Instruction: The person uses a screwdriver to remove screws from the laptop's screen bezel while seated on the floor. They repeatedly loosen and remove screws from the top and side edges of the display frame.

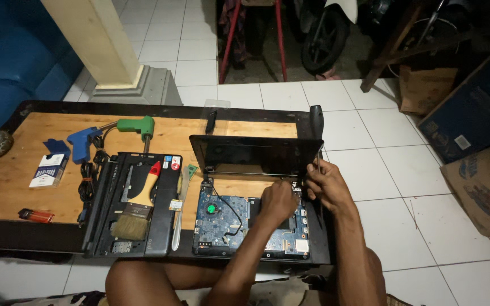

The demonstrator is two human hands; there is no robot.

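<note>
An opened small laptop lies on the low wooden table point(24, 153), its blue circuit board point(222, 218) bare and its dark screen point(253, 154) standing upright. My left hand point(278, 203) rests on the board near the right hinge, fingers curled; what it grips is hidden. My right hand point(325, 184) is closed around a thin screwdriver point(316, 136) with a black handle, held upright at the screen's right edge by the hinge.
The removed black keyboard cover point(165, 209) lies left of the laptop with a paintbrush point(137, 207) on it. A green soldering iron point(137, 127), a blue tool point(83, 141), a small box point(47, 169) and a lighter point(35, 215) lie further left. Cardboard boxes point(483, 187) stand on the tiled floor at right.
</note>
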